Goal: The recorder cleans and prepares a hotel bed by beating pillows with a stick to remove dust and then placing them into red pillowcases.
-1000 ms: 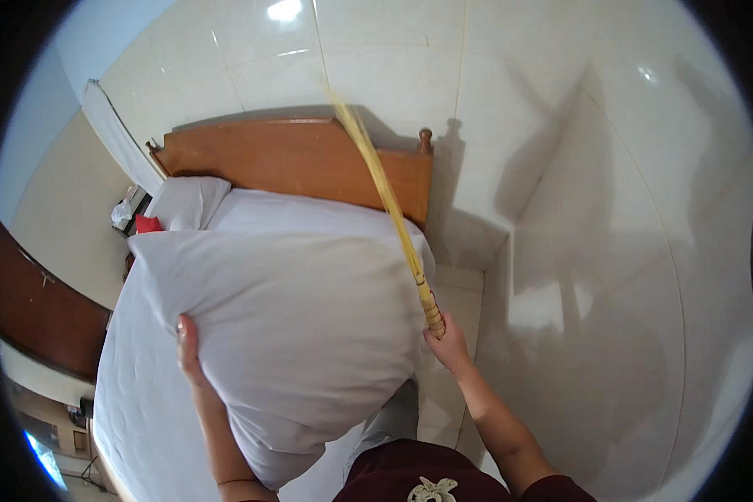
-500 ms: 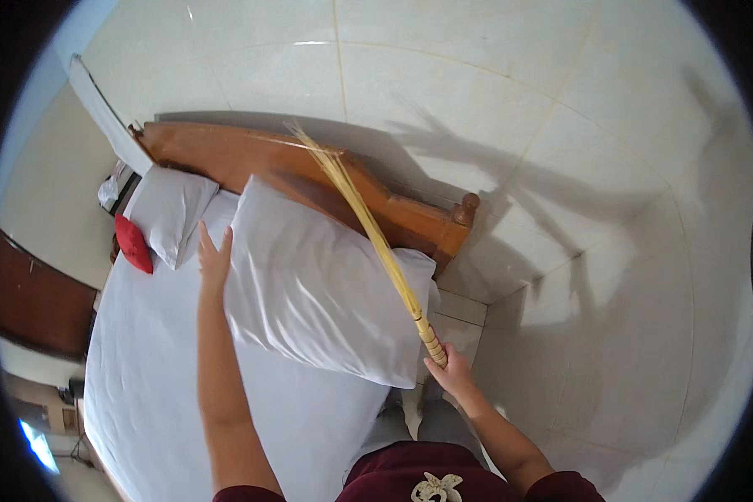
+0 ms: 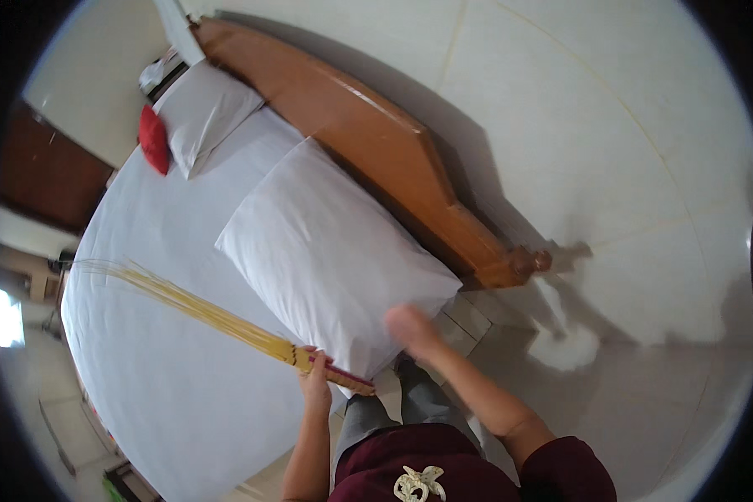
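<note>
My left hand (image 3: 315,378) is closed round the bound handle of a yellow stick broom (image 3: 201,308), whose thin bristles point left above the bed's white sheet (image 3: 167,368). A large white pillow (image 3: 335,243) lies flat near the headboard, just beyond the broom's handle. My right hand (image 3: 413,330) is at the pillow's near right end, smeared by motion. Its fingers cannot be made out, nor whether it touches the pillow.
The wooden headboard (image 3: 351,109) runs along the pale tiled wall (image 3: 577,109), ending in a turned knob (image 3: 529,261). Farther left lie a second white pillow (image 3: 213,109) and a small red cushion (image 3: 153,140). A brown door (image 3: 46,167) stands beyond the bed.
The broom has passed from my right hand to my left and swung from over the headboard to over the sheet. The large pillow lies flatter and smoother. My view has turned.
</note>
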A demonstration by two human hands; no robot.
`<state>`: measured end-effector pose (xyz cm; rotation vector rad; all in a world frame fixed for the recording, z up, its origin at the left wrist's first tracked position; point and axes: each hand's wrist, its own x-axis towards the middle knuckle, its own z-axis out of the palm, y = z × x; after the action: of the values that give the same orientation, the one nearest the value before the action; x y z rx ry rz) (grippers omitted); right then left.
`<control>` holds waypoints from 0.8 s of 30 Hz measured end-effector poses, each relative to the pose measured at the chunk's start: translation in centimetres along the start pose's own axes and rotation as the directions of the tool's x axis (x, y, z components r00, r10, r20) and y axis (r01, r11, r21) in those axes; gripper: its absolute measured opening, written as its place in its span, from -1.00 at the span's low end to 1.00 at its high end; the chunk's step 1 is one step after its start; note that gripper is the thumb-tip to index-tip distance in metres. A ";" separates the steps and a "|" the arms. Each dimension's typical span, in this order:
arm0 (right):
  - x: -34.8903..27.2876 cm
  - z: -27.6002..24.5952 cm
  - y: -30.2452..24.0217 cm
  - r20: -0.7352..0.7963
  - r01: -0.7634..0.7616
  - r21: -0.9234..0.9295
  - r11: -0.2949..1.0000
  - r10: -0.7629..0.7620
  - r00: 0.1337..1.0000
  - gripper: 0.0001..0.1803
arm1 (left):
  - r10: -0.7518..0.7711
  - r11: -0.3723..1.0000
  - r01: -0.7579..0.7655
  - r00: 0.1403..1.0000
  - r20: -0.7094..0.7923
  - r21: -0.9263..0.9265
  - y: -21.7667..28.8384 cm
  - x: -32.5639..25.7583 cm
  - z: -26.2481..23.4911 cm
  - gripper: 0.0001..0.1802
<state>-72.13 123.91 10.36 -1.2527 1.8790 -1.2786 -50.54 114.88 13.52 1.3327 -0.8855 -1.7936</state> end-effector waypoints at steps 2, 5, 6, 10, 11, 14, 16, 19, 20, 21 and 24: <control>3.3 -4.2 4.8 -0.259 -0.074 -0.363 0.929 -0.025 0.965 -0.79 | 0.007 0.994 0.019 0.974 -0.227 0.112 -2.7 0.4 -3.4 -0.79; 4.1 -8.0 12.0 -0.449 -0.445 -0.643 0.624 0.164 0.878 -0.67 | -0.133 0.959 0.223 0.899 -0.417 0.174 -6.8 0.6 -6.3 -0.78; 4.5 -7.9 12.4 -0.415 -0.418 -0.649 0.636 0.165 0.895 -0.67 | -0.278 0.919 0.368 0.859 -0.429 0.141 -8.0 0.4 -7.6 -0.77; 5.9 -9.1 9.3 -0.016 -0.487 -0.561 0.669 0.580 0.815 -0.60 | -0.472 0.852 0.519 0.822 -0.319 0.075 -9.5 1.7 -8.3 -0.74; 6.3 -9.0 6.4 0.005 -0.447 -0.430 0.784 0.498 0.867 -0.59 | -0.486 0.845 0.527 0.830 -0.274 0.095 -9.8 1.9 -9.2 -0.76; 4.0 -9.7 6.9 -0.135 -0.344 -0.176 0.922 0.324 0.936 -0.60 | -0.467 0.882 0.470 0.873 -0.142 -0.011 -11.6 2.4 -9.6 -0.80; 2.0 -11.1 11.9 -0.230 -0.536 -0.500 0.680 0.493 0.839 -0.55 | -0.474 0.879 0.469 0.879 -0.052 -0.089 -12.7 2.3 -7.4 -0.80; 2.2 -9.3 11.9 -0.292 -0.523 -0.493 0.695 0.434 0.852 -0.53 | -0.509 0.833 0.492 0.861 -0.003 -0.254 -14.4 1.7 -7.6 -0.73; 2.4 -8.6 10.9 -0.359 -0.498 -0.421 0.758 0.365 0.859 -0.52 | -0.508 0.833 0.487 0.862 -0.013 -0.261 -15.4 1.6 -8.3 -0.73; 2.4 -8.9 10.6 -0.361 -0.499 -0.427 0.754 0.364 0.859 -0.52 | -0.487 0.831 0.464 0.873 0.001 -0.305 -15.7 1.5 -7.8 -0.71; 2.4 -9.5 9.5 -0.234 -0.573 -0.456 0.681 0.530 0.815 -0.49 | -0.491 0.808 0.467 0.871 0.028 -0.360 -15.9 1.3 -7.7 -0.66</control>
<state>-84.66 126.73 5.72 -0.7308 2.5031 -0.5191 -45.68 120.91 -2.39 1.4429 -0.1580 -2.1455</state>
